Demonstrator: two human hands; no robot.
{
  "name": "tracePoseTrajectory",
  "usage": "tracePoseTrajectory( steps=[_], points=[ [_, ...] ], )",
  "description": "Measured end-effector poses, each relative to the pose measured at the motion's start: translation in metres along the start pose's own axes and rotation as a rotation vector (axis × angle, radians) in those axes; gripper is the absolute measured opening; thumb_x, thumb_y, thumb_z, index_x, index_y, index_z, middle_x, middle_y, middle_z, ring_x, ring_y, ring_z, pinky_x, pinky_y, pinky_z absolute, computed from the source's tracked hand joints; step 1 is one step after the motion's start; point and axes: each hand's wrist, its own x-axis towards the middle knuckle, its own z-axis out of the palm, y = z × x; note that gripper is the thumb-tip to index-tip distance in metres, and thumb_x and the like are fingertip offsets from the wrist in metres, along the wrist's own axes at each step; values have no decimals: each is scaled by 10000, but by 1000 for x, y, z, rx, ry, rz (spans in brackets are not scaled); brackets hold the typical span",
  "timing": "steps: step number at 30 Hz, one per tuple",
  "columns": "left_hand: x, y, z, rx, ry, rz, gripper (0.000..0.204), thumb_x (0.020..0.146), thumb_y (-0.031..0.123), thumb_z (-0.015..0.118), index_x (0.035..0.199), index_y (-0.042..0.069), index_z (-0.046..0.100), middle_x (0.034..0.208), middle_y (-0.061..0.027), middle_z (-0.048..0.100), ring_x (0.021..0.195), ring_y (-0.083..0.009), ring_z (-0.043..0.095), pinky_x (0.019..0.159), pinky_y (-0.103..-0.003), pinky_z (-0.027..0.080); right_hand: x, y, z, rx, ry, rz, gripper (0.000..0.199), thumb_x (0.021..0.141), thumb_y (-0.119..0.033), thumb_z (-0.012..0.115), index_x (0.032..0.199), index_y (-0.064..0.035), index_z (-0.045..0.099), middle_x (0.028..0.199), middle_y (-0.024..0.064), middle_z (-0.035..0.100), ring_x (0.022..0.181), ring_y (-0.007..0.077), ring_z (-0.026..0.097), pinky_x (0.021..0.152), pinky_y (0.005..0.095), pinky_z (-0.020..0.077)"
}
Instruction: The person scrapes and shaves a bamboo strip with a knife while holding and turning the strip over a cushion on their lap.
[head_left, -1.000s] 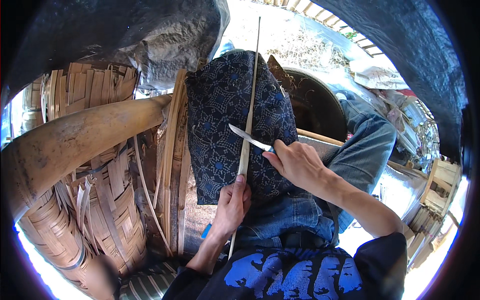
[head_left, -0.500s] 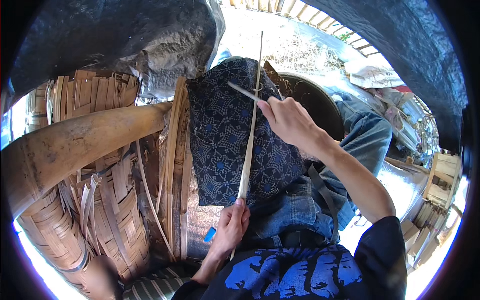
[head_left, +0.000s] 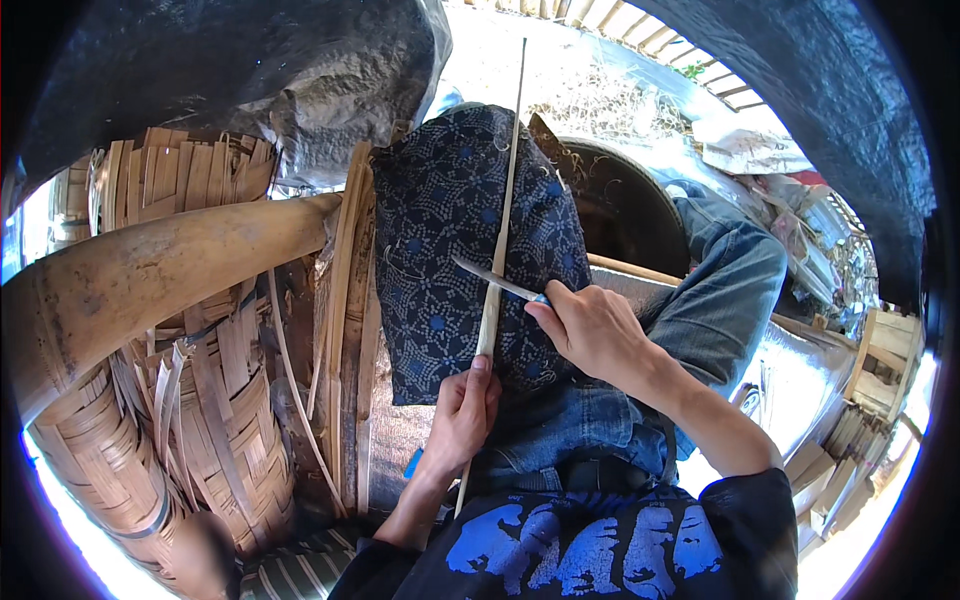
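My left hand [head_left: 464,408] is closed around a long, thin bamboo strip [head_left: 508,200], which tapers to a fine tip away from me. Its near end runs on below that hand toward my shirt. In my right hand [head_left: 600,332] is a knife [head_left: 472,267], its handle mostly hidden by the fingers. The blade lies across the strip, a little beyond my left hand. Under both is a dark blue patterned cloth [head_left: 420,320] spread over my lap, with a few fine shavings on it.
At left, a thick bamboo pole [head_left: 170,265] juts past large woven bamboo baskets [head_left: 235,440]. Upright split bamboo pieces [head_left: 350,330] stand beside the cloth. A dark round basin [head_left: 625,215] sits beyond my right hand. Black plastic sheeting [head_left: 340,60] hangs overhead, and wood pieces [head_left: 890,360] lie far right.
My right hand has drawn the knife along the strip toward me, from near its far part to close to my left hand. The left hand and strip have shifted slightly away from me.
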Motion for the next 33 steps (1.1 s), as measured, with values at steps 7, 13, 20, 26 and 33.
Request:
tracePoseTrajectory(
  steps=[7, 13, 20, 26, 33],
  points=[
    [-4, -1, 8, 137, 97, 53, 532, 1017, 382, 329, 583, 81, 391, 489, 47, 325, 465, -45, 302, 423, -247, 245, 17, -1, 5, 90, -96, 105, 437, 964, -327, 485, 658, -15, 497, 426, 128, 480, 357, 314, 510, 370, 415, 409],
    [-15, -3, 10, 304, 174, 177, 507, 1006, 400, 358, 604, 95, 413, 515, 55, 359, 453, -39, 314, 412, -227, 228, 36, 2, 10, 131, -105, 174, 477, 987, -315, 439, 637, -1, 515, 439, 142, 505, 368, 317, 529, 359, 421, 418],
    [-21, -13, -14, -154, 125, 50, 469, 1018, 376, 318, 615, 138, 347, 484, 61, 306, 379, -45, 267, 363, -224, 208, 65, 23, -7, 240, 164, -15, 460, 1002, -309, 404, 656, -21, 500, 425, 87, 465, 300, 187, 413, 321, 353, 342],
    [-2, 4, -11, -561, -83, -104, 458, 1012, 419, 298, 632, 166, 346, 413, 30, 257, 311, -76, 199, 349, -242, 173, 21, 7, 3, 149, 23, -84, 411, 968, -308, 482, 663, -32, 497, 452, 131, 496, 336, 286, 485, 353, 408, 370],
    [2, -5, -20, -1039, -357, -199, 458, 1007, 439, 308, 620, 203, 364, 368, 56, 232, 286, -77, 146, 365, -233, 145, 33, -1, 6, 14, -41, -6, 450, 957, -325, 499, 626, -20, 509, 462, 167, 504, 417, 350, 539, 394, 430, 412]
  ],
)
